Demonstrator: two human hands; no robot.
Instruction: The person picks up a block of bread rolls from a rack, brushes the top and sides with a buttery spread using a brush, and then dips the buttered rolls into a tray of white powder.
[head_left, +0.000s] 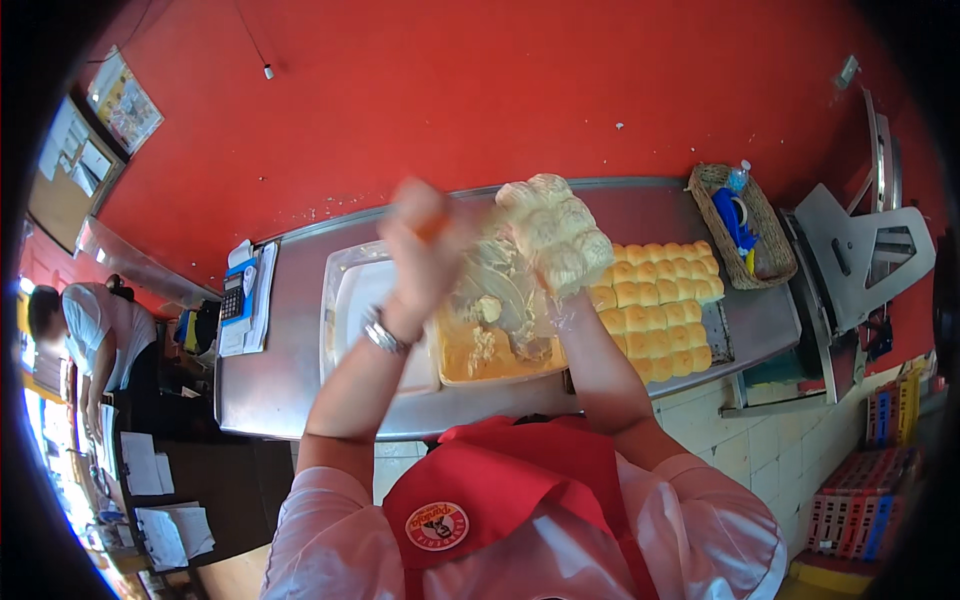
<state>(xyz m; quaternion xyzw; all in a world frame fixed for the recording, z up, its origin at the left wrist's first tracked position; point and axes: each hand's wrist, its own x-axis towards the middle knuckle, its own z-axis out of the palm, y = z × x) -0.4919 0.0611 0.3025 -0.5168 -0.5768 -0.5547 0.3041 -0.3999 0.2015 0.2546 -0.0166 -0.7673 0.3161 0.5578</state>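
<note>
My right hand point(567, 308) held a bread-roll slab point(556, 232), domed, lumpy, smeared with pale cream; my left hand point(420, 250) was blurred against something orange point(432, 229), couldn't tell if closed

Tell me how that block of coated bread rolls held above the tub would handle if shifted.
The coated bread rolls would probably be slippery, given the creamy layer over them. They'd likely move as one slab, since they sit joined together. They may squash easily: the uncoated golden rolls nearby look puffy and soft.
</note>
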